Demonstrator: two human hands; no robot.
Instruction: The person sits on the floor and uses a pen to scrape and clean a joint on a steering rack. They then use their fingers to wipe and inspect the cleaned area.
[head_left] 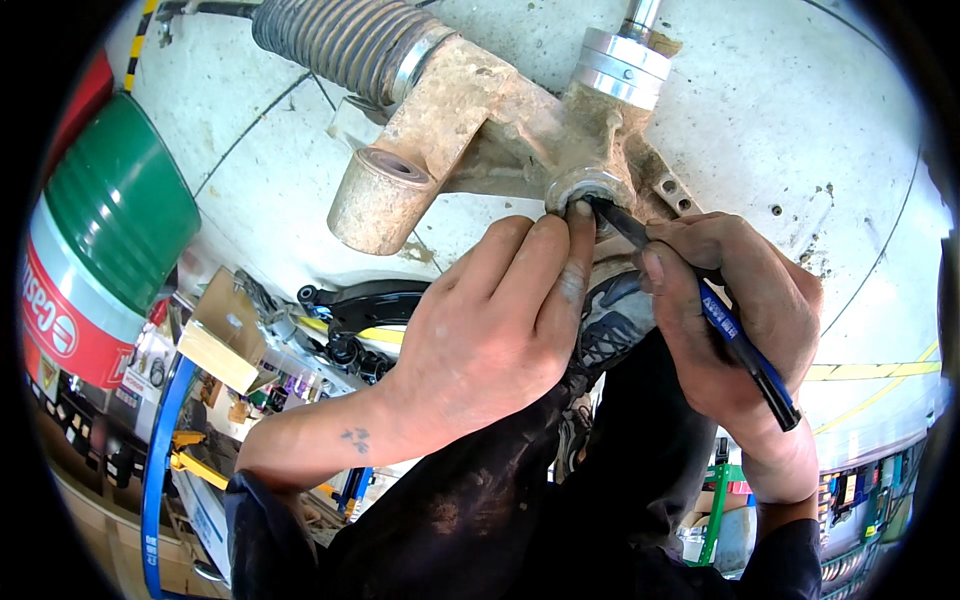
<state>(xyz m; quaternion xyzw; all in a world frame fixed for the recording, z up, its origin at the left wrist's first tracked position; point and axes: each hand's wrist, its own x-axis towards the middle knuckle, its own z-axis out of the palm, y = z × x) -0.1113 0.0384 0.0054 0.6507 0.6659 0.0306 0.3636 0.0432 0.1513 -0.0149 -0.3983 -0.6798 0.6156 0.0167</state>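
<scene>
A dirty metal steering rack housing (pixel 500 110) lies across the upper middle, with a round opening (pixel 590 185) facing me. My left hand (pixel 490 310) is closed, its fingers curled against the rim of that opening and one fingertip at its edge; its thumb is hidden. In my closed right hand (pixel 745 300) is a slim blue-and-black utility knife (pixel 735 325). The dark blade end points into the opening beside the left fingertip. What lies inside the opening is mostly hidden by the fingers and the blade.
A ribbed rubber bellows (pixel 345 45) and a silver collar (pixel 620 70) with a shiny rod belong to the rack. On the left stand a green, white and red drum (pixel 120 210) and an open cardboard box (pixel 222 330). A black control arm (pixel 370 305) lies nearby. My shoe (pixel 615 320) is below the opening.
</scene>
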